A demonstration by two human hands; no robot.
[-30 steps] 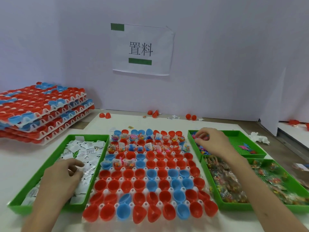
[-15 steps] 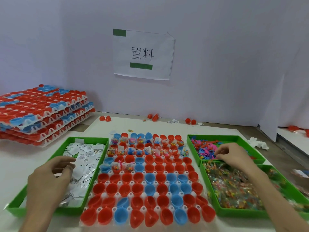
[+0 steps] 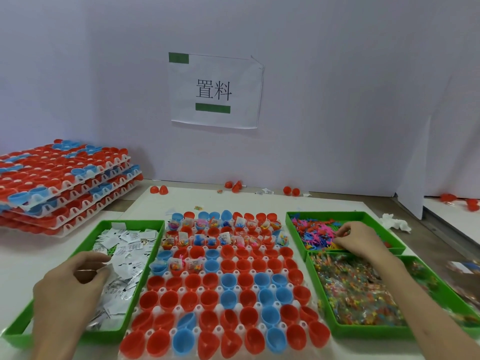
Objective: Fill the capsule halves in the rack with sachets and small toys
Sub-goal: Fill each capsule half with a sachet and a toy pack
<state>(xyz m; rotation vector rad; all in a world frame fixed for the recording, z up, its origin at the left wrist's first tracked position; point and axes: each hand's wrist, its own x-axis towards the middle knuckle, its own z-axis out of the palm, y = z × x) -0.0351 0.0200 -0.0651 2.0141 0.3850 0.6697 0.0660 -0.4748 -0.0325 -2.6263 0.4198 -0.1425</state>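
White worktop (image 3: 259, 201) against a pale partition. The rack (image 3: 162, 290) of red and blue capsule halves (image 3: 192, 281) sits between green trays, and some far cups are filled. Since half a second ago the right hand (image 3: 361, 240) has moved deeper into the toy tray (image 3: 324, 214), fingers curled among the small toys (image 3: 311, 232); no grip is confirmable. The left hand (image 3: 70, 287) remains over the sachets (image 3: 130, 248) in the sachet tray (image 3: 145, 222), fingers curled; whether it holds one is unclear. Neither hand touches the rack between them.
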